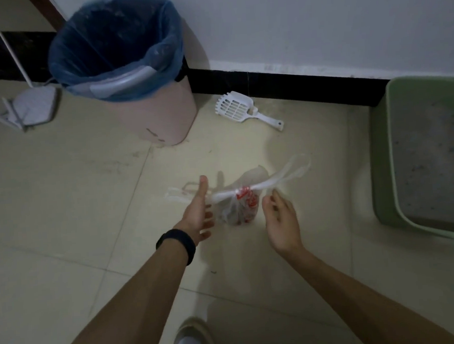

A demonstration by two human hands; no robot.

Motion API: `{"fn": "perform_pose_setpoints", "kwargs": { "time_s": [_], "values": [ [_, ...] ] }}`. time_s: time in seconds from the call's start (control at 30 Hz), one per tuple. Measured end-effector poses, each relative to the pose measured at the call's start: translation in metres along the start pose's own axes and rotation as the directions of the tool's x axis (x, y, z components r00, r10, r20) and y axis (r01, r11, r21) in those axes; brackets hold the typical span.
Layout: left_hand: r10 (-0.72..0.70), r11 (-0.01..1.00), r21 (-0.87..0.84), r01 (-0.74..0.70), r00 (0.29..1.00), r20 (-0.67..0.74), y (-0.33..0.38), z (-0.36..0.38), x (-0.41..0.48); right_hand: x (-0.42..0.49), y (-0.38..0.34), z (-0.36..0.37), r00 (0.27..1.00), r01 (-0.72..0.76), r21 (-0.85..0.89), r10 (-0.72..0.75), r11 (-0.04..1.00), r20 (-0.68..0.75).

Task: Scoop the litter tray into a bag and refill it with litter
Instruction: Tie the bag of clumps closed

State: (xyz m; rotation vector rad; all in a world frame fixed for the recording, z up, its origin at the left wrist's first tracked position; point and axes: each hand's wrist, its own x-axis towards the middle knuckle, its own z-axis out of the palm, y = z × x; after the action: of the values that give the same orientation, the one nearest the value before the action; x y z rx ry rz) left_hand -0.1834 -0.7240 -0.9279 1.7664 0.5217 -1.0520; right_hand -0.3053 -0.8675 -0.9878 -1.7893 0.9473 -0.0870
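Bag (242, 205) mid-frame, neck knotted, guess so scoopings stay in. My left hand (196, 213) loose, fingers straight, gripping nothing. Right hand (279, 221) curled by handle, pinching or not, can't tell. Litter tray (382, 162) right edge.

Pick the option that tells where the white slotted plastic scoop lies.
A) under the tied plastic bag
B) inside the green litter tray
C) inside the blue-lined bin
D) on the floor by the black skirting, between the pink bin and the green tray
D: the white slotted plastic scoop lies flat on the tiled floor near the black skirting, between the pink bin with a blue liner and the green plastic litter tray.
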Motion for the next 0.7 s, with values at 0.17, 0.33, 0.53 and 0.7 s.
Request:
{"fn": "perform_pose_setpoints", "kwargs": {
  "time_s": [0.17, 0.33, 0.53, 0.7],
  "values": [
    [0.3, 0.953, 0.005, -0.303, 0.947, 0.111, 0.01, 0.013, -0.005, 0.014, -0.031, 0.015, 0.973, 0.225, -0.065, -0.228, 0.972, -0.036],
    [0.421, 0.907, 0.017, -0.421, 0.907, 0.01, 0.031, 0.014, 0.006, 0.025, -0.062, 0.014, 0.974, 0.172, 0.064, -0.159, 0.983, -0.163],
    [0.6, 0.767, 0.297, -0.568, 0.799, -0.023, 0.03, 0.021, 0.014, 0.03, -0.085, 0.008, 0.986, 0.131, 0.204, -0.107, 0.97, -0.125],
    [0.737, 0.634, 0.397, -0.664, 0.675, -0.047, 0.034, 0.033, 0.012, 0.034, -0.092, 0.002, 0.975, 0.195, 0.176, -0.172, 0.965, -0.138]
  ]
}}
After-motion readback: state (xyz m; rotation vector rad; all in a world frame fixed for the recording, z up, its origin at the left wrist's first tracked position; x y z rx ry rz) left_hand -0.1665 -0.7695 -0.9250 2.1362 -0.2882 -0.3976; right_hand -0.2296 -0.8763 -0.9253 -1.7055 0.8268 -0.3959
